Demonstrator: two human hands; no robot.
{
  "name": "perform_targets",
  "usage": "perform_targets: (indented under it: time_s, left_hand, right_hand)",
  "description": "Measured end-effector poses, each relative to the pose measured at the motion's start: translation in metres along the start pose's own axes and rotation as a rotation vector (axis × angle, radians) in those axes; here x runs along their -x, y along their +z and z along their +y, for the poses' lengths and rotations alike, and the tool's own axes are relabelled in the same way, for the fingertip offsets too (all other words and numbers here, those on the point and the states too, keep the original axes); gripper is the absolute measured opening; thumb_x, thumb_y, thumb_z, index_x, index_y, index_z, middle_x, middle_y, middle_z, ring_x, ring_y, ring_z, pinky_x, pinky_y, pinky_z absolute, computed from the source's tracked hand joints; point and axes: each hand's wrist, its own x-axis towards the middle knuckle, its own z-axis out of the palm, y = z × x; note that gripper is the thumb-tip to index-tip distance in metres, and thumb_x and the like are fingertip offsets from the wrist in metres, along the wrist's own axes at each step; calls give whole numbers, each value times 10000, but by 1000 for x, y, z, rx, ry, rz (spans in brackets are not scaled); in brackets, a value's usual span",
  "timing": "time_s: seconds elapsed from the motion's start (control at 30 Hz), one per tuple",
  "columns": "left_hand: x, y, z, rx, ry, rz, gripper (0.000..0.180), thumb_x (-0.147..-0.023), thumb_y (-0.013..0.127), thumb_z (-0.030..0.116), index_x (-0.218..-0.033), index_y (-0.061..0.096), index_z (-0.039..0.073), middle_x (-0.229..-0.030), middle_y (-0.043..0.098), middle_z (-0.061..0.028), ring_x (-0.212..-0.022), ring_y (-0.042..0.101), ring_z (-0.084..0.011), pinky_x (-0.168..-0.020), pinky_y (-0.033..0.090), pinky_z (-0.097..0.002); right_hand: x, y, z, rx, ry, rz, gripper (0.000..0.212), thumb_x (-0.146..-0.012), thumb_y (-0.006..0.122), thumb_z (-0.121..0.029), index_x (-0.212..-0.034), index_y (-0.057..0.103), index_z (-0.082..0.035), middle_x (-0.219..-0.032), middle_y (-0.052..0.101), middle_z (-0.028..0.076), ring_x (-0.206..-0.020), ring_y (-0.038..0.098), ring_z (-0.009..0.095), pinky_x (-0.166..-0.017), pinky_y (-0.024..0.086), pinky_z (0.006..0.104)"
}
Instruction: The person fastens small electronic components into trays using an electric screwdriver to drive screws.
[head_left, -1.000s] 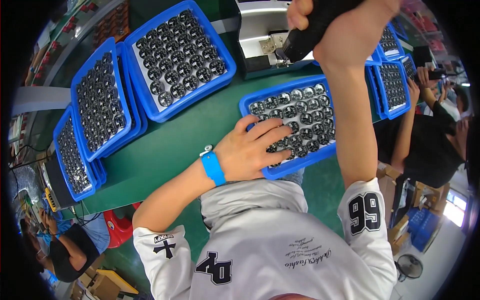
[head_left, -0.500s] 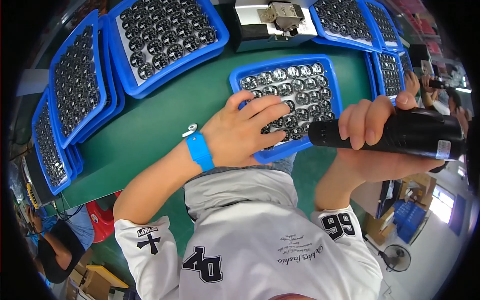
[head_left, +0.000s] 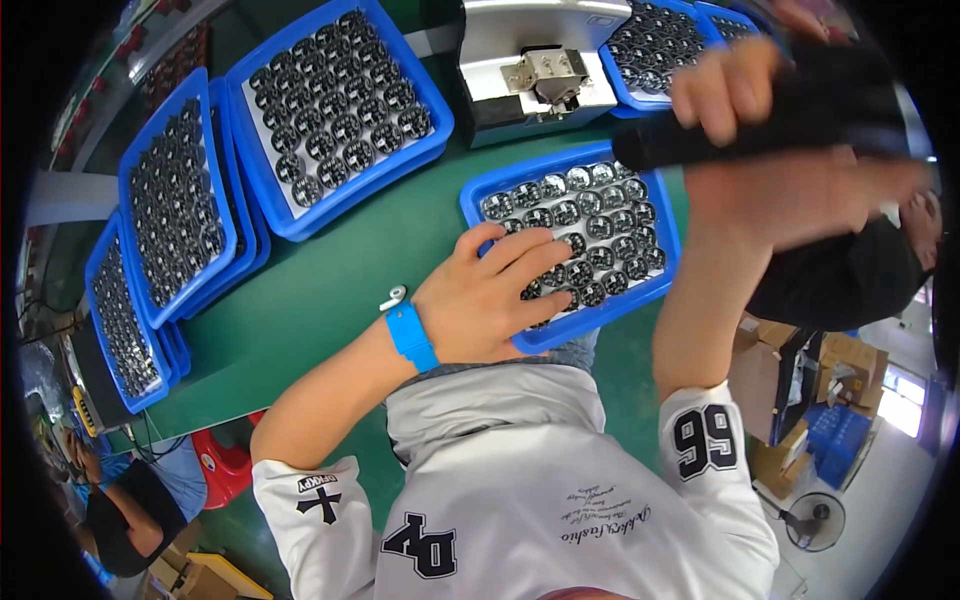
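A blue tray (head_left: 672,225) holds rows of small round black-and-clear parts (head_left: 600,228) on a white sheet. Over its near left corner lies my left hand (head_left: 490,300), fingers spread across the parts, thumb side by the near rim. Whether a fingertip pinches a part is hidden. My right hand (head_left: 780,200), smeared by motion, is wrapped round a thick black cylindrical hand tool (head_left: 770,115). The tool is in front of the tray's far right corner in the view, its narrower end pointing left. Its tip cannot be made out.
Stacked blue trays (head_left: 285,215) of similar parts line the left of the green table (head_left: 330,280). A metal fixture (head_left: 550,75) stands behind the middle tray, with more trays (head_left: 650,60) to its right. Other people's arms (head_left: 130,510) show at the left, and a person in black (head_left: 850,270) at the right.
My right hand has moved away from the parts, toward the top of the view, with the black tool. My left hand stays on the tray. The whole view has shifted slightly.
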Motion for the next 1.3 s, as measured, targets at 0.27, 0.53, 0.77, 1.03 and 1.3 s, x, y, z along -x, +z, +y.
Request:
perform_targets:
  time_s: [0.27,0.53,0.77,1.03,1.3]
  left_hand:
    - [-2,-3,-1,-48,9,-15,529,-658,852,493,-1127,751,271,-1379,585,-65,-1306,508,-277,-1043,352,-475]
    - [0,1,0,21,-16,8,496,-664,828,436,-1102,734,225,-1385,575,-88,-1357,480,-281,-1084,345,-496]
    - [2,1,-1,-13,-22,24,525,-655,857,468,-1128,753,264,-1400,562,-72,-1323,493,-288,-1075,335,-485]
    - [2,0,-2,45,-54,-7,546,-609,896,443,-1107,757,267,-1431,540,-57,-1355,467,-282,-1104,310,-493]
    - [-1,1,-1,35,-28,15,549,-592,906,428,-1083,747,240,-1415,544,-64,-1360,460,-285,-1096,331,-495]
  right_hand:
    - [-52,53,41,348,-118,186,837,-974,313,-814,-913,601,-31,-516,494,60,-387,482,159,-389,429,273]
    - [-52,63,32,-361,229,104,838,-960,306,-832,-895,594,-48,-579,547,64,-404,510,157,-393,450,280]
    - [30,11,7,-161,190,-37,1138,-736,363,-1021,-1273,589,-43,-685,536,39,-524,492,178,-544,411,337]
    - [128,22,-16,47,67,-93,986,-837,469,-909,-1320,499,-50,-686,559,59,-504,538,192,-496,457,350]
    - [138,21,1,90,-24,9,1042,-814,395,-956,-1260,507,-21,-679,547,80,-500,537,205,-486,460,359]
